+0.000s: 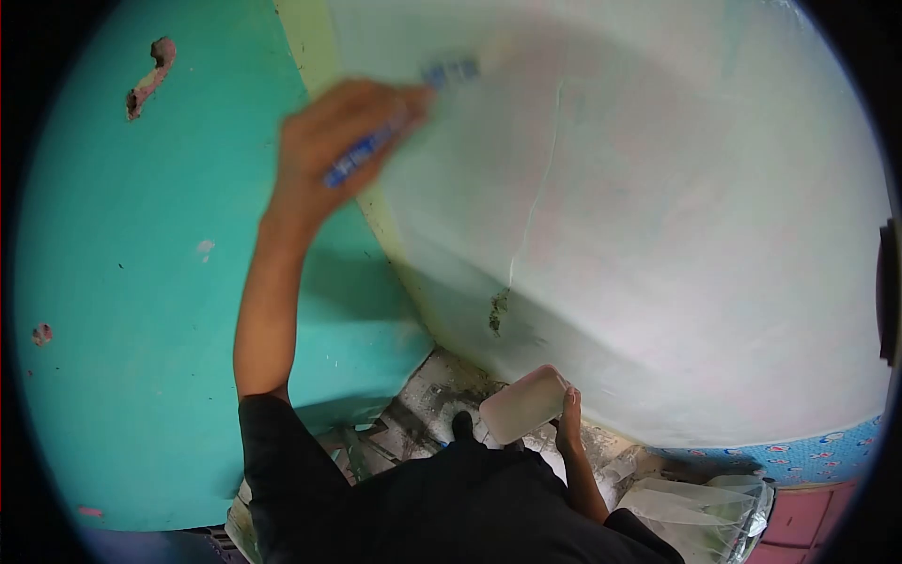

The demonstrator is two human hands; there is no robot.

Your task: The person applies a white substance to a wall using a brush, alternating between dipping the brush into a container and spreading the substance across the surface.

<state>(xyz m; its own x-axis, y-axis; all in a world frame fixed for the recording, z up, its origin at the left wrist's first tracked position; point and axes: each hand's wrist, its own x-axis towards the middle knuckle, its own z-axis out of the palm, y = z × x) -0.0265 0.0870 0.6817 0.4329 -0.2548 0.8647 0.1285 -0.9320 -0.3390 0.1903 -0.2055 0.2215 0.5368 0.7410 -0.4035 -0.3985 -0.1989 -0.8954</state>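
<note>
My left hand (pixel 343 136), raised high in front of the corner, is closed around a paintbrush (pixel 362 155) with a blue and white handle. The brush's pale bristles are blurred by motion and overlap the upper part of the whitish wall (pixel 658 244). Low down, my right hand (pixel 569 418) grips the edge of a pale rectangular plastic tub (pixel 524 404), its thumb along the rim. The tub looks pale inside. A thin crack runs down the whitish wall to a dark damaged patch (pixel 498 313).
A turquoise wall (pixel 141 282) with chipped holes stands on the left, joined by a yellowish corner strip (pixel 315 47). Debris lies on the floor (pixel 437 385) around my foot. At lower right are a clear plastic bag (pixel 700 508), a blue patterned sheet (pixel 817 461) and a pink panel (pixel 799 517).
</note>
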